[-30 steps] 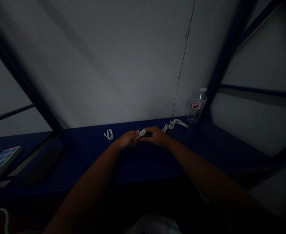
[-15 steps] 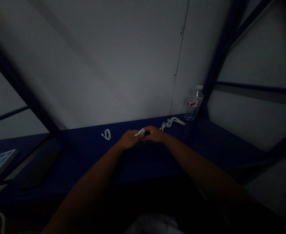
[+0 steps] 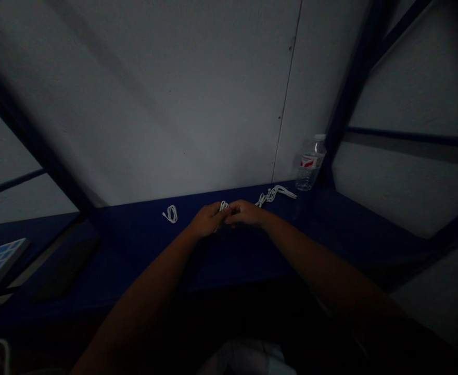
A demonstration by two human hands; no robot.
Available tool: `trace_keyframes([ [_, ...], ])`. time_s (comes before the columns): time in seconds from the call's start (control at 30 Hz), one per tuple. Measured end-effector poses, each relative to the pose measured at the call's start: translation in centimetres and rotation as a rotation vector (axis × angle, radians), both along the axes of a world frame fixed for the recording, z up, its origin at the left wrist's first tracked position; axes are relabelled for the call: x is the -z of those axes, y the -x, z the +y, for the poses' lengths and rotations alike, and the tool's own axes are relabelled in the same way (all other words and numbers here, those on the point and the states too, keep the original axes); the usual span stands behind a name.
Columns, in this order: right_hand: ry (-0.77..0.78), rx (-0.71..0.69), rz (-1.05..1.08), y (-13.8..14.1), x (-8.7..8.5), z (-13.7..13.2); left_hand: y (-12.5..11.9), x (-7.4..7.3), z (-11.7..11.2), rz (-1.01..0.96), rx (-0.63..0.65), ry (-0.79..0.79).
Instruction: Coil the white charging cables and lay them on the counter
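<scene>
A small folded bundle of white cable (image 3: 224,205) sticks up from between my hands, over the blue shelf (image 3: 198,265). My left hand (image 3: 206,220) is closed around it from the left. From the right, my right hand (image 3: 246,212) meets it with bent fingers pinched at the bundle; the lower part of the cable is hidden by the fingers. Left of my hands lies a coiled white cable (image 3: 170,214). Beyond my right hand lie more bundled white cables (image 3: 271,195), partly covered by that hand.
A clear plastic bottle (image 3: 309,165) with a red and white label stands at the back right against the wall (image 3: 182,104). Blue frame bars (image 3: 37,140) rise on both sides. At the left are a dark flat object (image 3: 67,268) and a blue-and-white box (image 3: 2,259).
The cable bundle has turned from lying slantwise to more upright between my fingers. My right fingers have closed in on it, and both hands stay at nearly the same spot.
</scene>
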State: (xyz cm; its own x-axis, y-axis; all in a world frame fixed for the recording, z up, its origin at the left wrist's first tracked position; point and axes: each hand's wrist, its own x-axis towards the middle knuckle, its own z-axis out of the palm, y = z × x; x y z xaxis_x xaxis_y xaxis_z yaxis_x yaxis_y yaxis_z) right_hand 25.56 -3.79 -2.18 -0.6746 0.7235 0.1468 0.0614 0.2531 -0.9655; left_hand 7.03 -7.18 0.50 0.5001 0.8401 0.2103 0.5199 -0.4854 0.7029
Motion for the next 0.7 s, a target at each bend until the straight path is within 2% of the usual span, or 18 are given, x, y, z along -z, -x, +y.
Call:
trace_keyframes([
  [0.13,-0.010,0.036,-0.029,-0.2,0.1,0.2,0.3,0.2,0.2,-0.007,-0.010,0.009],
  [0.23,-0.078,0.118,-0.036,-0.3,0.0,0.1,0.5,0.6,0.8,-0.033,-0.077,0.030],
  [0.5,-0.503,0.351,0.029,0.2,-0.5,-1.0,0.5,1.3,1.6,-0.419,-0.218,0.364],
  [0.7,-0.752,0.322,-0.145,0.2,-0.9,-2.1,0.7,1.4,1.7,-0.536,-0.285,0.569],
])
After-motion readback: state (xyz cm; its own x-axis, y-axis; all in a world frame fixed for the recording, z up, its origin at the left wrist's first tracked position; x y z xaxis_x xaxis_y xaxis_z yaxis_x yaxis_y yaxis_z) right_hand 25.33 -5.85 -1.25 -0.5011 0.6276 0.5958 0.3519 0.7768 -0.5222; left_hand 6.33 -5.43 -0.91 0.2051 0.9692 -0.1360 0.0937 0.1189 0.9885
